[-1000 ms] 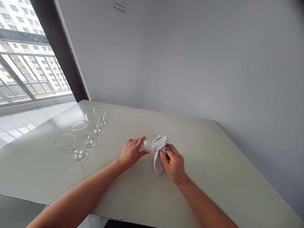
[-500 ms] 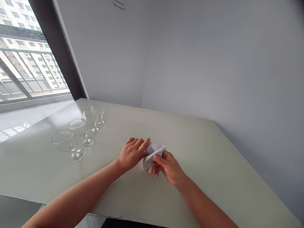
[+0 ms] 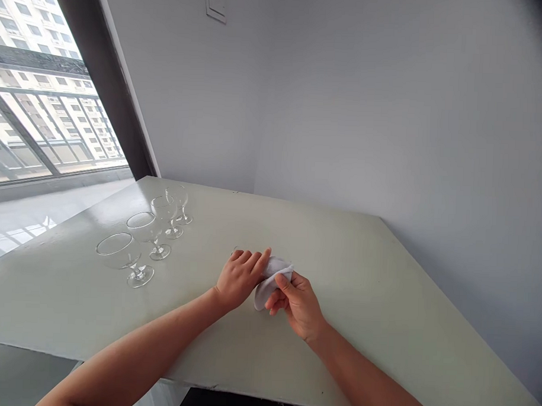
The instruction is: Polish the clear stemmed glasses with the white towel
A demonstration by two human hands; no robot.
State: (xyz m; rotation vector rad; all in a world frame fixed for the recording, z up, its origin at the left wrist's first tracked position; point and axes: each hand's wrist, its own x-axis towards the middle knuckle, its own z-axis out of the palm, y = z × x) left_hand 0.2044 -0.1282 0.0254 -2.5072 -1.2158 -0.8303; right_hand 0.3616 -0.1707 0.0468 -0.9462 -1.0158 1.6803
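Note:
My left hand is closed around a clear glass. Only a thin edge of that glass shows beyond the knuckles; the rest is hidden by the hand and the cloth. A white cloth covers the glass's right end and hangs down in a fold. My right hand pinches the cloth between thumb and fingers, close beside the left hand. Both hands are low over the middle of the pale table.
Several clear stemmed glasses stand upright in a slanting row on the left, from the nearest glass to the farthest glass. Grey walls border the table behind and right. A window is at the left.
The cloth's fold hangs slightly lower, and my right hand has shifted a little down. My left hand keeps its hold. The whole view has moved slightly.

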